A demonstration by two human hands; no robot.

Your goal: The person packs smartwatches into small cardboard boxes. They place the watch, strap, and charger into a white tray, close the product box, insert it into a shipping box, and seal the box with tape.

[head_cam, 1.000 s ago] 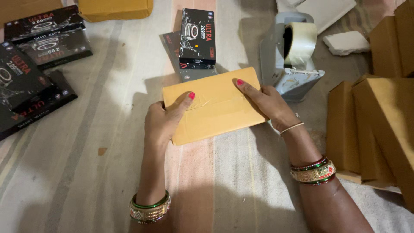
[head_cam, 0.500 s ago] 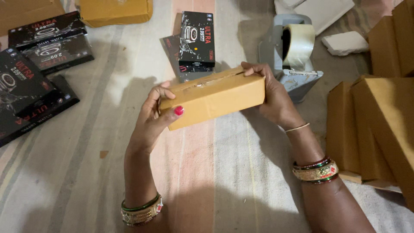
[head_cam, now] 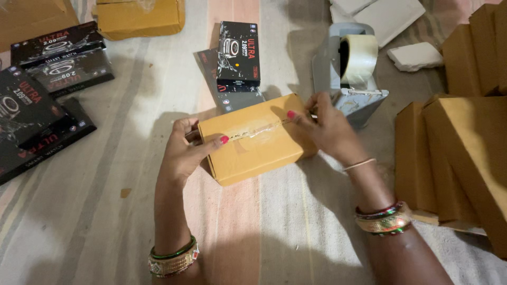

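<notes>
Striped cloth carries one tape dispenser (grey); both hands' fingers grasp one brown carton.

**Striped cloth under scattered packing goods**

The floor is covered by a cloth striped in grey, white and pale orange. Black product boxes are spread at the left, brown cartons are stacked at the right, and white foam pieces are seen at the top. Soft shadows are cast
</notes>
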